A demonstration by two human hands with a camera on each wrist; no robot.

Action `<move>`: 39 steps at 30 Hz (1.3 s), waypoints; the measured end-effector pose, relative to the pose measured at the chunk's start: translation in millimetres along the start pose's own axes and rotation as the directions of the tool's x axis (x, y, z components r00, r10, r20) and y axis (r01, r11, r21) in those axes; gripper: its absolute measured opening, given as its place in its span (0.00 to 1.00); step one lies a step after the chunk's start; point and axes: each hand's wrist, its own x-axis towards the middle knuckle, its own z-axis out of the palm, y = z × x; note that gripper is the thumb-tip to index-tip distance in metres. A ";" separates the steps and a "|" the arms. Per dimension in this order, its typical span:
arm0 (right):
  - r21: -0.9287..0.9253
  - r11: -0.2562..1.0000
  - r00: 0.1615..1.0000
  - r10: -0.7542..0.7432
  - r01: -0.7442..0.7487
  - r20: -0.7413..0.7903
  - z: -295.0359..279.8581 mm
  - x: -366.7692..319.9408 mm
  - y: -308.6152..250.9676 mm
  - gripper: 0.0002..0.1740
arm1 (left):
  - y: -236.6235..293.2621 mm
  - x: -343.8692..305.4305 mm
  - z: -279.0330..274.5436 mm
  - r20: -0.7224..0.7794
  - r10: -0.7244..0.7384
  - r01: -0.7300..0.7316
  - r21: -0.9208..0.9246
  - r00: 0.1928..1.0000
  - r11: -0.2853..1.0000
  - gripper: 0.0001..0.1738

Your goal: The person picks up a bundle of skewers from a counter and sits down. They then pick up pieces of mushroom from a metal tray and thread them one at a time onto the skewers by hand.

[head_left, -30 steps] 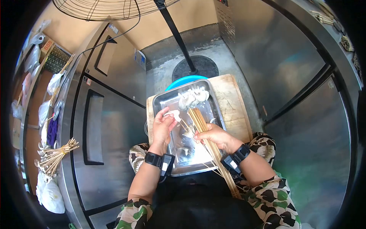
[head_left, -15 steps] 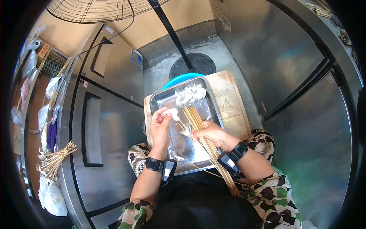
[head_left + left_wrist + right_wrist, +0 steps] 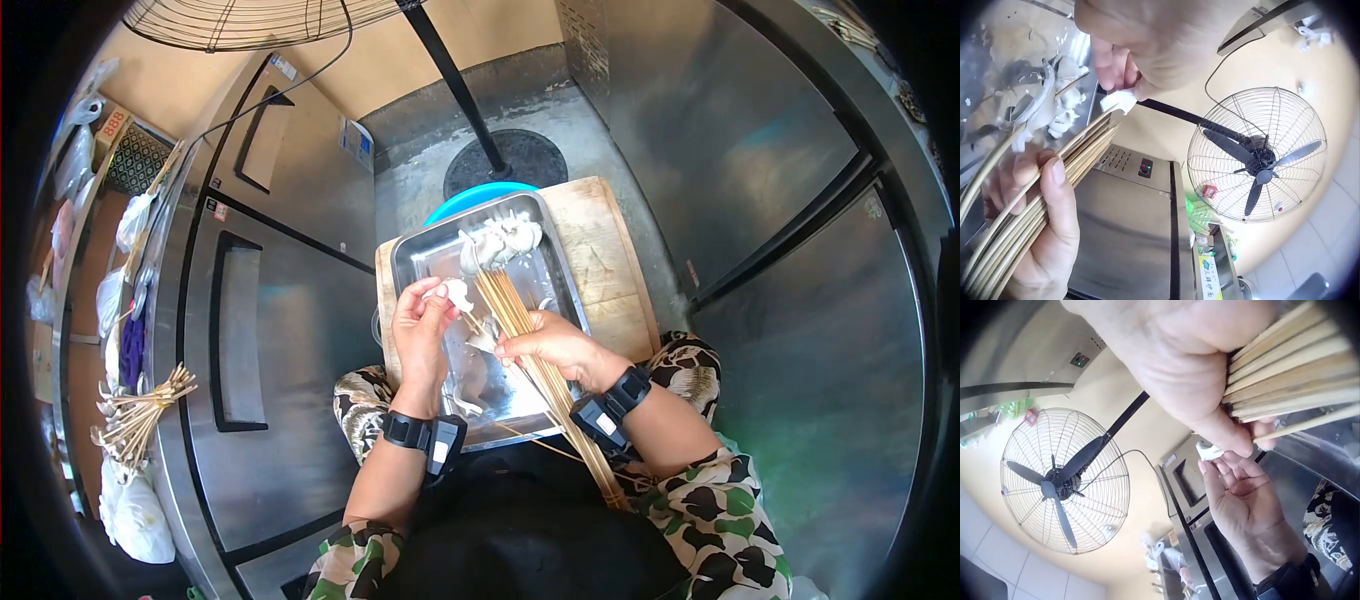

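In the head view my left hand (image 3: 418, 335) pinches a white, soft-looking piece (image 3: 458, 294) between thumb and fingers, over the left side of a metal tray (image 3: 404, 262). My right hand (image 3: 560, 350) grips a thick bundle of thin wooden sticks (image 3: 545, 372), which slants down toward my lap. One stick (image 3: 1079, 139) reaches from the right hand to the white piece in the left wrist view. Another skewered white piece (image 3: 1038, 109) hangs beside the right fingers there. A pile of white pieces (image 3: 503, 241) lies at the tray's far end.
Under the tray is a wooden board (image 3: 610, 270), with a blue basin (image 3: 480, 200) behind it. A fan stand (image 3: 460, 90) rises beyond. Steel cabinets (image 3: 290, 330) flank both sides. Bundled skewers (image 3: 145, 410) and white bags (image 3: 140, 525) are at the left.
The view has shifted slightly. Both hands keep their hold, and the left hand has turned the white piece a little near the stick's tip.
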 end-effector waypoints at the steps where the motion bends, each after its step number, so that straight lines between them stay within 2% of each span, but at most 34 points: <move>1: 0.001 1.000 1.000 0.006 -0.006 0.006 -0.2 0.2 -0.4 0.07 | -0.1 0.2 0.3 -0.004 0.008 -0.008 0.006 1.000 1.000 0.10; 4: 0.002 1.000 1.000 -0.007 0.007 0.001 -0.4 1.0 1.1 0.07 | -0.3 -0.4 0.1 -0.028 0.003 -0.002 0.014 1.000 1.000 0.09; 16: 0.021 1.000 1.000 -0.013 0.012 0.023 1.9 -2.0 -2.7 0.06 | 6.9 -8.9 7.2 -0.063 -0.204 0.190 -0.181 0.977 0.965 0.06; 28: 0.054 0.999 0.997 -0.007 0.003 0.082 3.8 -6.5 -4.6 0.06 | 9.9 -22.6 11.3 -0.098 -0.224 0.208 -0.151 0.970 0.966 0.05; 39: 0.042 0.999 0.990 -0.035 0.030 0.136 2.5 -3.7 -2.7 0.08 | 24.1 -38.2 18.4 -0.123 -0.351 0.341 -0.095 0.928 0.935 0.06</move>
